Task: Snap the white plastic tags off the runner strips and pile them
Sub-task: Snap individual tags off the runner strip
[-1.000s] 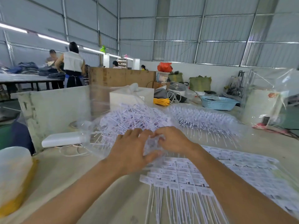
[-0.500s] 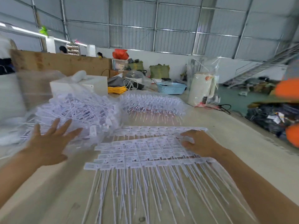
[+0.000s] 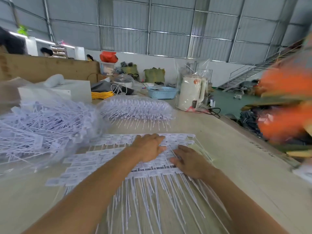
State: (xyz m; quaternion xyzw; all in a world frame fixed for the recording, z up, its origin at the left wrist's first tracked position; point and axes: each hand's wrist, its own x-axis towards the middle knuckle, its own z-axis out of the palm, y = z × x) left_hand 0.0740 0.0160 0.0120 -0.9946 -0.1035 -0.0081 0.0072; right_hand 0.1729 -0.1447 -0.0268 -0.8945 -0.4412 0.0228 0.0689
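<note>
Rows of white plastic tags on runner strips (image 3: 94, 159) lie flat on the table in front of me, their long thin tails pointing toward me. My left hand (image 3: 149, 146) rests palm down on the far rows, fingers spread and fairly straight. Just to its right, my right hand (image 3: 189, 160) lies on the strips with fingers flat on the tag heads. A big loose pile of separated tags (image 3: 42, 125) in clear plastic sits at the left. A second bundle of tags (image 3: 136, 108) in a clear bag lies farther back.
The pale wooden table (image 3: 236, 157) ends at an edge on the right, with blurred orange items (image 3: 287, 105) beyond it. At the back stand a white kettle in plastic wrap (image 3: 191, 92), a blue basket (image 3: 162, 92), a yellow cable coil (image 3: 101, 94) and a white box (image 3: 74, 92).
My left hand left the loose pile and came right onto the strips beside my right hand. The view swung further right.
</note>
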